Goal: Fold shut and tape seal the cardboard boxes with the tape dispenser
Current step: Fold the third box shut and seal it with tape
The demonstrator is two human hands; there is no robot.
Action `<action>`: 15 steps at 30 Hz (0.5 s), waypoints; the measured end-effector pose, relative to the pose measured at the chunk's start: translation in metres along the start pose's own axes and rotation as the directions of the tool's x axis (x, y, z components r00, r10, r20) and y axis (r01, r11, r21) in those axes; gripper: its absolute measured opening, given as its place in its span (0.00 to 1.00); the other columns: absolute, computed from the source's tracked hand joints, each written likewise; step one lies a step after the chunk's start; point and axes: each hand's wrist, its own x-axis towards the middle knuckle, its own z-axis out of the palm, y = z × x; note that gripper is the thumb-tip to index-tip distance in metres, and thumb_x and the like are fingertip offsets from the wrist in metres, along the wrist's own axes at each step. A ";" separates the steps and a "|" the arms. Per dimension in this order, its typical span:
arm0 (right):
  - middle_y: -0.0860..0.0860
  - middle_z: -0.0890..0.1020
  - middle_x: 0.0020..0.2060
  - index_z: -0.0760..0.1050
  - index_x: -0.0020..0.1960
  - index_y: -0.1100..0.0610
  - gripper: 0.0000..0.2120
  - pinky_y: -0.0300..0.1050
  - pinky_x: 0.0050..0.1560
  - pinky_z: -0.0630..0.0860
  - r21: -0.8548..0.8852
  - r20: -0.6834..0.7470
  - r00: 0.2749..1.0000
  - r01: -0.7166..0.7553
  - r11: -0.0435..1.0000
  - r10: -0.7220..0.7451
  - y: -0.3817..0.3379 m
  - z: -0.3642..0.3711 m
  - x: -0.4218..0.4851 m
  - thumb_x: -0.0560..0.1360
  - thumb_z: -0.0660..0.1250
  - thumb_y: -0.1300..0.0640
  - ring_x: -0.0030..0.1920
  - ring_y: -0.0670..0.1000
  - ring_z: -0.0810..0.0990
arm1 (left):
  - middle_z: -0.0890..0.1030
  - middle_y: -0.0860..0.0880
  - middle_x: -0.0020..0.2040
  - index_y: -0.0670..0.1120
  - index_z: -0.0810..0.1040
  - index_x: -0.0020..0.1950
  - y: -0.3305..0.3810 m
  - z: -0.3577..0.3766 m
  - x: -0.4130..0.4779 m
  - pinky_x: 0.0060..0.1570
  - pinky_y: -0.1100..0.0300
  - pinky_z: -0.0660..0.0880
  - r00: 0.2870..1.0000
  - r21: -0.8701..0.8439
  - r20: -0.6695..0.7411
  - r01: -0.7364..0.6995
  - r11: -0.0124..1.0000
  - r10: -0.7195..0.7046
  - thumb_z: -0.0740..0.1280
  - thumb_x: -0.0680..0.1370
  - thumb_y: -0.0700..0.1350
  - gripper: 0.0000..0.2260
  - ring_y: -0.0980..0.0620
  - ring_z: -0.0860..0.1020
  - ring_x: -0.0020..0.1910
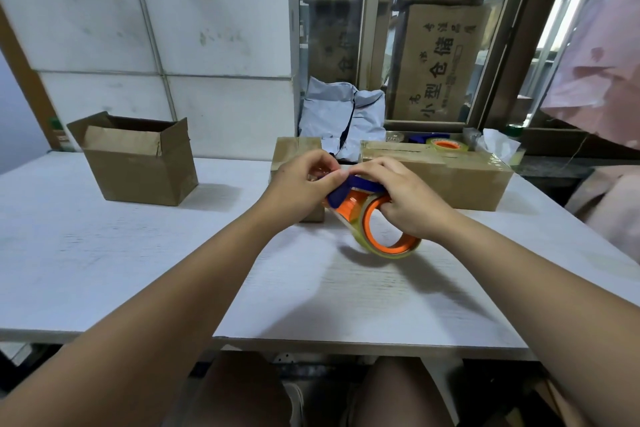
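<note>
I hold the tape dispenser (372, 222) just above the table's middle: a blue frame with an orange core and a clear tape roll. My right hand (405, 198) grips its frame and roll from the right. At its blue front end, my left hand (301, 184) pinches with the fingertips; the tape end itself is too small to make out. Behind my hands stands a small closed cardboard box (294, 149), partly hidden. A long taped box (460, 173) lies to the right. An open box (138, 159) with raised flaps stands at the left.
The white table (104, 253) reaches to the near edge. A second tape dispenser (445, 143) rests behind the long box. A grey mailer bag (343, 114) leans at the back, with white foam panels (173, 28) and stacked cartons (440, 59) behind.
</note>
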 end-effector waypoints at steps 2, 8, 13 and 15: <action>0.45 0.70 0.59 0.70 0.67 0.45 0.36 0.46 0.62 0.69 0.009 0.001 1.000 0.004 1.000 -0.004 -0.001 -0.001 0.001 0.67 0.58 0.75 0.62 0.49 0.69 | 0.77 0.55 0.51 0.51 0.77 0.49 0.001 0.003 0.000 0.40 0.73 0.70 1.000 -0.085 -0.028 0.007 0.996 -0.009 0.69 0.77 0.46 0.03 0.64 0.75 0.43; 0.50 0.72 0.61 0.71 0.65 0.54 0.27 0.34 0.57 0.63 -0.029 0.083 0.994 -0.070 0.997 0.072 0.006 0.000 -0.001 0.70 0.61 0.73 0.62 0.50 0.71 | 0.63 0.51 0.60 0.52 0.76 0.54 -0.006 -0.008 0.010 0.57 0.65 0.69 0.937 -0.183 -0.337 0.025 0.983 -0.087 0.66 0.77 0.44 0.06 0.58 0.71 0.52; 0.51 0.75 0.54 0.72 0.62 0.54 0.20 0.41 0.48 0.65 -0.147 0.101 0.950 -0.279 0.949 0.295 0.027 0.002 0.000 0.71 0.69 0.64 0.53 0.52 0.73 | 0.66 0.48 0.64 0.48 0.77 0.57 -0.029 -0.006 0.010 0.58 0.66 0.62 0.915 0.300 -0.389 0.013 0.954 0.110 0.63 0.77 0.37 0.12 0.50 0.64 0.64; 0.52 0.78 0.51 0.75 0.57 0.54 0.16 0.43 0.43 0.68 -0.181 0.087 0.923 -0.355 0.917 0.374 0.033 0.005 0.002 0.70 0.69 0.63 0.48 0.53 0.74 | 0.69 0.48 0.66 0.46 0.76 0.62 -0.041 -0.003 0.010 0.62 0.60 0.63 0.920 0.413 -0.352 -0.015 0.911 0.174 0.62 0.77 0.37 0.14 0.48 0.65 0.65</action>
